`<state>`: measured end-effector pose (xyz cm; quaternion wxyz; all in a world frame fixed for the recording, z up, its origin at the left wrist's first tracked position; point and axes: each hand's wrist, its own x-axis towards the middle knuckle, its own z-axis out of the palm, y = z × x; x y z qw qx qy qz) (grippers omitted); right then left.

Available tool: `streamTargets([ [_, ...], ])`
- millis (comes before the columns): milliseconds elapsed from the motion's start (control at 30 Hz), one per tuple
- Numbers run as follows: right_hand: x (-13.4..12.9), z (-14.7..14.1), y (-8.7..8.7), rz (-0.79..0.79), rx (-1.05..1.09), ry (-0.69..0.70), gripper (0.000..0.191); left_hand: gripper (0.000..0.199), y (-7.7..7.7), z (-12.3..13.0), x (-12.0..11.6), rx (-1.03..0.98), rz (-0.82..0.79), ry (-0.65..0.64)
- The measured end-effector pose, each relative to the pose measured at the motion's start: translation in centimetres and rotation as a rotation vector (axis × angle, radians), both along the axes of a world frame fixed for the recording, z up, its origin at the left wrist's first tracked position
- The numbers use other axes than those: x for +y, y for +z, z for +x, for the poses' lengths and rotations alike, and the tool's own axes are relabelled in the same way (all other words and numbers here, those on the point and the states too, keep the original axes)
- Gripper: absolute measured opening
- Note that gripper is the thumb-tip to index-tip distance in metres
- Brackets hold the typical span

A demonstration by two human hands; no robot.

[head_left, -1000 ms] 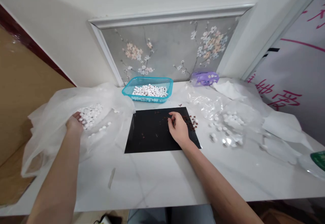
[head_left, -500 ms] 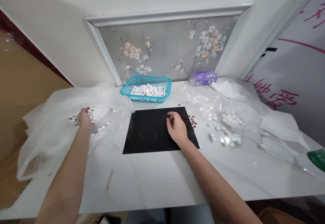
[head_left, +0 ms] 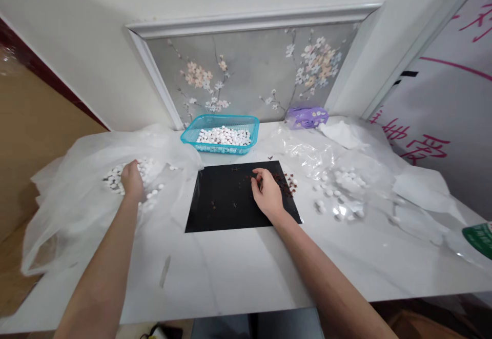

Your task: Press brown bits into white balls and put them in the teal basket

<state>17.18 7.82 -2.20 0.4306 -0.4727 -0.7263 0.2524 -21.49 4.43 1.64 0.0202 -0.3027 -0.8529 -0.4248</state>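
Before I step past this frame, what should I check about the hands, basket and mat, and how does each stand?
1. Left hand at the white balls: ok.
2. Left hand gripping a ball: cannot tell, fingertips hidden.
3. Right hand over the mat: ok.
4. Mat free of brown bits: not ok, some lie on it.
5. Basket upright: ok.
6. All white balls in the basket: not ok, others lie either side of the mat.

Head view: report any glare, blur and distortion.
All in the head view: bright glints on the clear plastic; the left hand looks slightly soft; wide-angle stretching of the forearms toward the lower corners; brown bits too small to make out finely.
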Motion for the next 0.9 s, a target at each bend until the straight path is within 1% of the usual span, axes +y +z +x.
streamTargets([
  [100, 0.0, 0.0, -0.1, 0.005, 0.000, 0.000, 0.025, 0.034, 0.0, 0.3, -0.4, 0.058, -0.068, 0.050],
  [267, 0.0, 0.0, -0.1, 0.004, -0.002, -0.002, 0.026, 0.038, 0.4, 1.3, -0.6, 0.174, -0.220, 0.024],
  [433, -0.1, 0.0, 0.1, -0.009, 0.002, 0.003, 0.025, 0.044, 0.9, 2.1, -0.9, 0.233, -0.353, 0.011],
  [633, 0.0, 0.0, 0.0, 0.001, -0.007, 0.000, 0.025, 0.056, 1.4, 2.2, -1.1, 0.225, -0.472, 0.065],
  [800, 0.0, 0.0, 0.1, -0.003, -0.009, 0.004, 0.026, 0.058, 1.8, 1.4, -0.9, 0.174, -0.540, 0.116],
  [867, 0.0, 0.0, 0.1, -0.002, -0.010, 0.002, 0.025, 0.056, 1.9, 1.0, -0.9, 0.167, -0.550, 0.110],
  [900, 0.0, 0.0, 0.1, -0.002, -0.010, 0.002, 0.025, 0.054, 1.9, 0.9, -0.9, 0.168, -0.544, 0.084],
])
